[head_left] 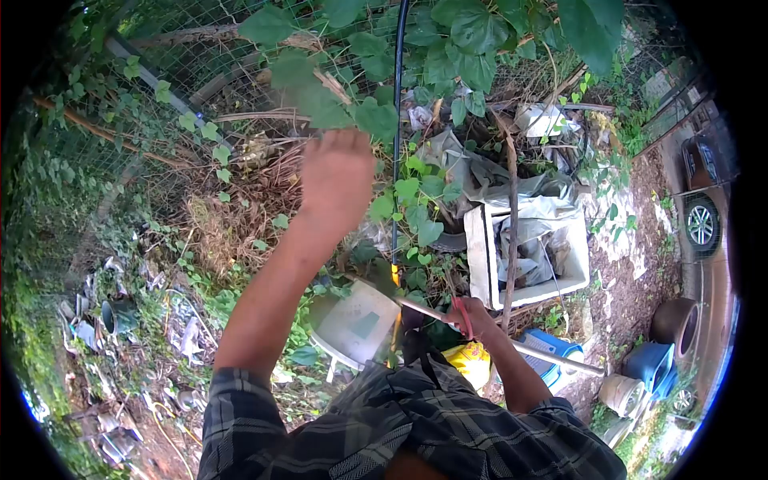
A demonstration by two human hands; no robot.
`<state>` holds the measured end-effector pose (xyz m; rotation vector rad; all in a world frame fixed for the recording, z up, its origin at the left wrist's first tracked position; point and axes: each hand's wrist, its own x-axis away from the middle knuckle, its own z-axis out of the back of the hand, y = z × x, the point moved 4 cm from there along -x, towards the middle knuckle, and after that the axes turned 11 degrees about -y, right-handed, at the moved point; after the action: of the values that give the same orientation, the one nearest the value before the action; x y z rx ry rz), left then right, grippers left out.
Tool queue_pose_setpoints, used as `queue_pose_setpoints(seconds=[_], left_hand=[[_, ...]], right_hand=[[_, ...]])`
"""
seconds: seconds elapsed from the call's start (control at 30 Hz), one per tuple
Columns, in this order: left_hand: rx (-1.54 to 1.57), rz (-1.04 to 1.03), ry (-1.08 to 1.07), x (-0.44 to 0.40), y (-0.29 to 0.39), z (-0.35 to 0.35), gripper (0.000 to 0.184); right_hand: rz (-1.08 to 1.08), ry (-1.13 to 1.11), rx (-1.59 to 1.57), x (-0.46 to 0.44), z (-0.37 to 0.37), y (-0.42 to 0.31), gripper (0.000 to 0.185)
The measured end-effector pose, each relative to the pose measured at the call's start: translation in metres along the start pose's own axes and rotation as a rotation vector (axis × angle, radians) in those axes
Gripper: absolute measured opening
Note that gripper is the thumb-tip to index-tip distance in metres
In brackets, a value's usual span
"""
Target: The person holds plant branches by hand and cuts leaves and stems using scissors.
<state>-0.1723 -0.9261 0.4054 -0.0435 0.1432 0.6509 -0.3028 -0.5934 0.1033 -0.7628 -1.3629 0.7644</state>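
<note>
My left hand [338,172] is raised at the upper middle, its fingers curled at the edge of some broad green leaves [376,118]; what it holds, if anything, is hidden. Lower down, my right hand [472,318] is closed around red handles [462,317], and a pale pole [552,356] passes beside it, slanting down to the right. A black hose [400,88] runs upright between the two hands, with a yellow part [395,276] near its lower end. Vines with green leaves hang around the hose.
A white plastic chair [356,324] stands by my body. Right of the hose, a white box [478,256] holds grey sheeting, with a brown branch [513,208] in front. A yellow bag [470,364], blue containers [650,364] and a wire fence [212,68] are around.
</note>
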Motion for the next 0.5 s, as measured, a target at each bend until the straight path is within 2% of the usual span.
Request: queue_pose_setpoints(seconds=[0.07, 0.17, 0.2, 0.27, 0.37, 0.4, 0.5], left_hand=[[-0.260, 0.082, -0.286, -0.029, 0.002, -0.030, 0.029], [-0.161, 0.255, -0.836, -0.031, -0.018, -0.060, 0.023], [-0.120, 0.247, -0.756, -0.025, -0.027, -0.071, 0.020], [-0.037, 0.226, -0.602, 0.006, -0.046, -0.106, 0.015], [0.063, 0.411, -0.603, 0.046, -0.054, -0.138, 0.019], [0.132, 0.416, -0.558, 0.059, -0.057, -0.156, 0.023], [0.149, 0.503, -0.529, 0.085, -0.047, -0.173, 0.018]], right_hand=[[0.046, -0.060, -0.073, -0.013, -0.003, -0.037, 0.024], [0.012, -0.137, -0.234, -0.044, -0.007, -0.079, 0.026], [-0.012, -0.163, -0.236, -0.058, -0.008, -0.087, 0.027], [-0.046, -0.222, -0.004, -0.091, -0.010, -0.093, 0.028], [-0.221, -0.279, 0.212, -0.133, -0.023, -0.120, 0.033], [-0.233, -0.301, 0.159, -0.144, -0.029, -0.125, 0.033], [-0.232, -0.358, -0.039, -0.172, -0.046, -0.125, 0.035]])
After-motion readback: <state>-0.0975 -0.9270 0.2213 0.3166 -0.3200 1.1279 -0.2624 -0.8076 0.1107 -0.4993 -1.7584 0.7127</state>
